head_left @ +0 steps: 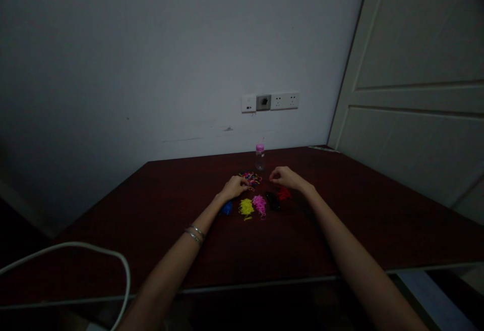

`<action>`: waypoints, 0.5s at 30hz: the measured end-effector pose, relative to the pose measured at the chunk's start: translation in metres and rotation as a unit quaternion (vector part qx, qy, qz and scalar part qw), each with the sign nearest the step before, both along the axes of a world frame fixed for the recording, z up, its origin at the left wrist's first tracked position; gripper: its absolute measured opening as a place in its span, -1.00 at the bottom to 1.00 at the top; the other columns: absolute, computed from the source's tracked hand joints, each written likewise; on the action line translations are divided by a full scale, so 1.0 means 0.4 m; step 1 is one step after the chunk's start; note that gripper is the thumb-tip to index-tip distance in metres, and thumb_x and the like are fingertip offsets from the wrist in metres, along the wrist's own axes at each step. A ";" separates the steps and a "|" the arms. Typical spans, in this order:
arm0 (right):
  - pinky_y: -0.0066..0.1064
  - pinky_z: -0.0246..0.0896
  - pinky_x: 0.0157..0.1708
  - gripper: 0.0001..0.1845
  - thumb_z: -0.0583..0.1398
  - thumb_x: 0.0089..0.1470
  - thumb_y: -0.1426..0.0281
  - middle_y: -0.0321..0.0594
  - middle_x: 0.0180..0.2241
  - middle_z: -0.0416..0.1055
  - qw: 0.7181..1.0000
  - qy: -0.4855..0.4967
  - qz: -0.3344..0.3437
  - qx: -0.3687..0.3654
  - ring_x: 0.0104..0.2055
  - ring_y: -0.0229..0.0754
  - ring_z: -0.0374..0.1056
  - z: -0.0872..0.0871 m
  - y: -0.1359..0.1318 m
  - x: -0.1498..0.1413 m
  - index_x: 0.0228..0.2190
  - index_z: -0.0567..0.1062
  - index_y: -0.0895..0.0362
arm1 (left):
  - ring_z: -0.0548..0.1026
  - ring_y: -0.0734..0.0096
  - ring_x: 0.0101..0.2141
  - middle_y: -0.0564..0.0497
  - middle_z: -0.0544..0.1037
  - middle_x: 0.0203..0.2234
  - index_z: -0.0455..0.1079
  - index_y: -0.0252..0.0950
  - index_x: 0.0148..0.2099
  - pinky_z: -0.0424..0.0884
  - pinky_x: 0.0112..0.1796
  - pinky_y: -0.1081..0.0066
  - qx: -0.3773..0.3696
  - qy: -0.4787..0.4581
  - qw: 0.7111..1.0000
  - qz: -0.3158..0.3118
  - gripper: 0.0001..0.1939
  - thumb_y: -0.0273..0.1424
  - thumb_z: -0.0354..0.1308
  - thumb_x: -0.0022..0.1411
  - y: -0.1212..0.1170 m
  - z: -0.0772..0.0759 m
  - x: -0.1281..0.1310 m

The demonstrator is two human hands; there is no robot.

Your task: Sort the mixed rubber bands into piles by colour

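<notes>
A mixed pile of small coloured rubber bands (251,177) lies on the dark red table. At its left edge is my left hand (234,187), fingers bent together with their tips by a small loop; whether they hold it is unclear. To the pile's right, my right hand (283,175) is closed in a pinch just over the table, and anything in it is too small to see. Nearer me lie single-colour heaps: blue bands (227,208) beside my left wrist, yellow bands (246,207), pink bands (259,205), black bands (273,200), and red bands (284,194) under my right wrist.
Behind the mixed pile stands a clear bottle (260,160) with a pink cap. The table (170,184) backs onto a wall with sockets (279,101). A white cable (94,250) loops over the front left, and a pale panelled door (416,99) rises on the right.
</notes>
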State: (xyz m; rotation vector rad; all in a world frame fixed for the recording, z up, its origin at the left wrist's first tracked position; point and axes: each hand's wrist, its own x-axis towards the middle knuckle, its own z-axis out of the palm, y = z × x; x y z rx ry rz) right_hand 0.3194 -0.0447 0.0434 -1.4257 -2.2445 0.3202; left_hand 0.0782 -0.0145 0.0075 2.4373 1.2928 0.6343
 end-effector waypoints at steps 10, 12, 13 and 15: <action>-0.52 0.19 -0.42 -0.80 0.12 -0.12 0.47 -0.16 -0.41 0.49 1.000 0.006 0.001 -0.007 -0.40 -0.23 0.37 -0.014 0.009 0.002 -0.43 0.53 0.21 | 0.40 0.46 -0.44 0.00 0.53 -0.45 0.50 -0.33 -0.32 0.23 -0.38 0.53 0.016 -0.011 1.000 -0.013 -0.77 -0.32 0.10 0.03 0.012 -0.014 -0.006; -0.53 0.19 -0.42 -0.80 0.12 -0.13 0.48 -0.17 -0.42 0.49 1.000 0.008 -0.003 -0.012 -0.40 -0.24 0.37 -0.016 0.012 0.003 -0.43 0.53 0.20 | 0.40 0.45 -0.43 -0.01 0.53 -0.45 0.51 -0.34 -0.32 0.23 -0.37 0.52 0.016 -0.027 0.999 -0.011 -0.77 -0.33 0.10 0.03 0.012 -0.009 -0.010; -0.53 0.19 -0.42 -0.80 0.12 -0.13 0.48 -0.17 -0.42 0.49 1.000 0.009 -0.004 -0.015 -0.40 -0.24 0.37 -0.016 0.013 0.003 -0.43 0.53 0.20 | 0.40 0.46 -0.43 -0.01 0.53 -0.45 0.51 -0.34 -0.33 0.23 -0.37 0.52 0.013 -0.038 0.999 -0.011 -0.77 -0.33 0.11 0.02 0.011 -0.005 -0.013; -0.53 0.19 -0.41 -0.80 0.12 -0.13 0.48 -0.17 -0.42 0.49 1.000 0.009 -0.003 -0.018 -0.40 -0.24 0.37 -0.016 0.013 0.002 -0.43 0.53 0.20 | 0.39 0.46 -0.45 -0.01 0.52 -0.47 0.50 -0.37 -0.35 0.23 -0.39 0.52 -0.003 -0.066 0.998 -0.014 -0.76 -0.33 0.11 0.01 0.008 0.008 -0.025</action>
